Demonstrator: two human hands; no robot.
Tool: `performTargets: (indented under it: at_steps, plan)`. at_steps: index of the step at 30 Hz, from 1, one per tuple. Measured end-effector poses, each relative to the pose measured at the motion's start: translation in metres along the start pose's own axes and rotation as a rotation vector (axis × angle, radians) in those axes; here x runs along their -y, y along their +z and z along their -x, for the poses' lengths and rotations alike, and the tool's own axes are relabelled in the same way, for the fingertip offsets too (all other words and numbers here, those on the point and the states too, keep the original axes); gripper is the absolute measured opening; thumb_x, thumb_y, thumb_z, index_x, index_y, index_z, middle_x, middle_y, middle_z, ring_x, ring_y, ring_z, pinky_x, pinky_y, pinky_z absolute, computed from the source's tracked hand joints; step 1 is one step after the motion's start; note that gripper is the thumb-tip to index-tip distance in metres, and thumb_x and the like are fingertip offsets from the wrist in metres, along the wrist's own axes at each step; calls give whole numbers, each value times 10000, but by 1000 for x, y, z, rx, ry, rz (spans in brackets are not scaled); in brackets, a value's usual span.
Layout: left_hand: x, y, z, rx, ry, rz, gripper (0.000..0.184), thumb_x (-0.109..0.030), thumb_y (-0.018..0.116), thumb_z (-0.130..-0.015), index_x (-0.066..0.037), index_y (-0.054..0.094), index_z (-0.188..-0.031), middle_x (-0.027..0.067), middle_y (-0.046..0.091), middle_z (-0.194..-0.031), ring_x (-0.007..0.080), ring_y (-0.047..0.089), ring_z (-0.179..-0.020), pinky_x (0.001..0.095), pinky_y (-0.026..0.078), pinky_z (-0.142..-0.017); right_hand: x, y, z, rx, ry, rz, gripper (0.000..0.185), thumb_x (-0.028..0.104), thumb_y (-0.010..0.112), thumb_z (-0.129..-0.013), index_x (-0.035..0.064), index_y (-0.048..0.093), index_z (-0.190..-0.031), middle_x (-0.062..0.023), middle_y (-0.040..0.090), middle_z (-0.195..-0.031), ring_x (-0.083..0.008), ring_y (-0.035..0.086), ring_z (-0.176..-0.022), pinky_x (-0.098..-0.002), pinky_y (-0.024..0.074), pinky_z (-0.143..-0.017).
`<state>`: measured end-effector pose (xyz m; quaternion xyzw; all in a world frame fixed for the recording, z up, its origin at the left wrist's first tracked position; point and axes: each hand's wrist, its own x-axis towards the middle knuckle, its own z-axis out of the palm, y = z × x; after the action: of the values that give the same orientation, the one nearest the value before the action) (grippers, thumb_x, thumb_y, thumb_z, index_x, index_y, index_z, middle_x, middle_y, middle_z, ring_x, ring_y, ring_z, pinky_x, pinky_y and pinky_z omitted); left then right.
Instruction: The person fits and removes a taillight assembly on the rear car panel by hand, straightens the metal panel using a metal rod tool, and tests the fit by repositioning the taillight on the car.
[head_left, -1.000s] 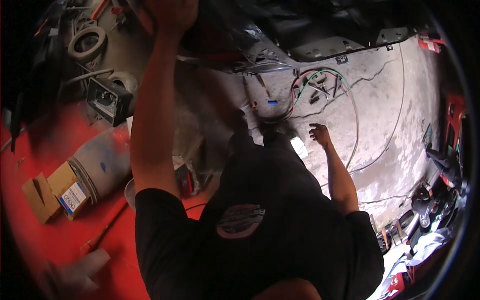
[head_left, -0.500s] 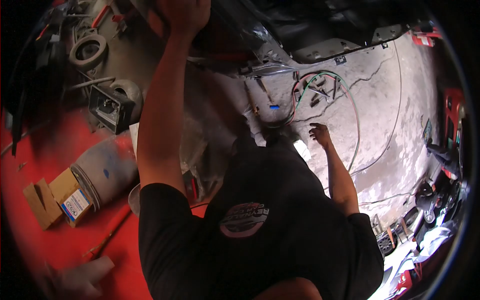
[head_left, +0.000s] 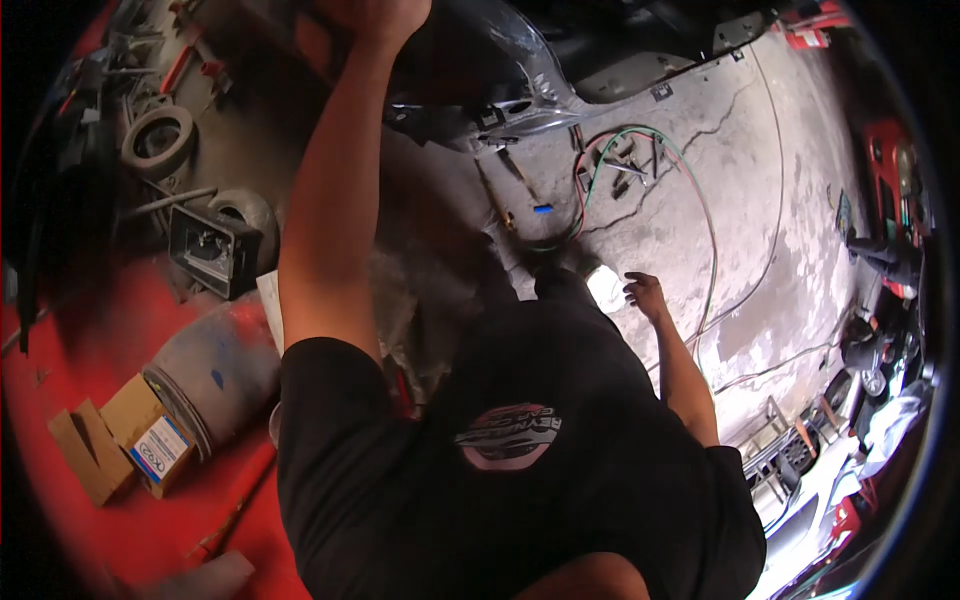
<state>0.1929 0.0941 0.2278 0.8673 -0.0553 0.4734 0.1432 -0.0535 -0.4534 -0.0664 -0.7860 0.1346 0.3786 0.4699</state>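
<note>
My left hand [head_left: 375, 14] is raised at the top edge, beside a dark car body panel [head_left: 530, 60]. Its fingers are cut off or lost in shadow, so what it holds, if anything, is hidden. On the other side, my right hand [head_left: 645, 293] hangs low over the concrete floor [head_left: 745, 195], with its fingers loosely bent and apart and nothing visible in them. A bright white patch [head_left: 606, 288] lies just left of it in the view. Red and green hoses [head_left: 708, 235] curve across the floor beyond this hand.
Small metal tools [head_left: 625, 165] and a long tool near a blue piece [head_left: 542, 209] lie below the panel. At left are a tire [head_left: 158, 142], a black square housing [head_left: 212, 250], a drum [head_left: 215, 375] and an open cardboard box [head_left: 140, 425].
My left hand has shifted slightly right along the top edge. My right hand appears a little lower, closer to the bright patch. The view has tilted, showing the panel's curved edge more clearly.
</note>
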Motion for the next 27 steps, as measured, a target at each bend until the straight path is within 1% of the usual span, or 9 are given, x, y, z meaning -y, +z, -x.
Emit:
performTargets:
  at_steps: [4,9,12,18,19,22,23,25,27]
  plan:
    - [2,3,5,8,7,-1,136,-87,531,-802,-56,641,-876,88,631,-977,304,491,-1126,488,276,-1040,-14,7,33,-47,14,13,373,71,507,-795,1,593,-1152,-105,663,-787,-151,612,-608,-271,496,-540]
    - [6,4,7,97,6,-36,201,-154,514,-844,-66,639,-974,78,604,-1084,311,425,-1206,525,232,-1052,-51,27,71,-106,11,-3,376,74,502,-791,-19,589,-1145,-106,661,-776,-154,613,-605,-267,494,-535]
    - [0,-2,11,163,-11,-100,282,-242,485,-891,-72,627,-1066,85,548,-1201,324,354,-1271,529,190,-1073,-68,44,93,-107,73,-9,385,54,516,-772,-25,588,-1142,-126,667,-785,-168,629,-607,-271,497,-529]
    - [-11,-26,41,240,65,-174,454,-341,419,-941,-91,467,-1316,160,372,-1396,386,237,-1334,539,122,-1099,-84,72,115,-138,87,31,368,30,547,-737,-25,616,-1094,-150,672,-761,-185,636,-578,-287,497,-489]
    - [-16,-37,46,356,-17,-85,515,-361,428,-939,-98,377,-1379,187,304,-1440,416,194,-1348,542,110,-1104,-86,72,113,-136,94,27,367,28,551,-736,-19,619,-1094,-152,672,-756,-186,639,-581,-296,500,-487]
    - [-4,-53,69,380,-19,172,597,-396,514,-897,-114,353,-1398,173,260,-1470,428,173,-1354,529,114,-1110,-81,72,107,-132,44,-16,357,40,552,-738,-8,629,-1083,-149,673,-749,-184,642,-585,-303,506,-494]
    - [14,-44,81,92,155,282,377,-177,610,-869,-62,556,-1224,133,568,-1220,314,504,-1144,421,351,-984,-72,71,109,-150,26,44,351,63,552,-734,-9,636,-1066,-150,674,-743,-178,644,-587,-297,513,-508]
    - [22,-73,117,234,-131,422,485,-162,622,-857,-48,468,-1302,168,487,-1301,338,485,-1174,393,353,-997,-71,66,99,-135,-3,63,370,49,543,-751,-21,611,-1108,-135,675,-778,-172,634,-595,-288,499,-513]
    - [34,-101,166,264,-413,423,459,-123,601,-866,-21,468,-1294,180,482,-1310,308,486,-1184,369,361,-998,-62,65,95,-127,-14,83,375,56,542,-766,-24,600,-1128,-117,677,-784,-160,629,-593,-282,499,-522]
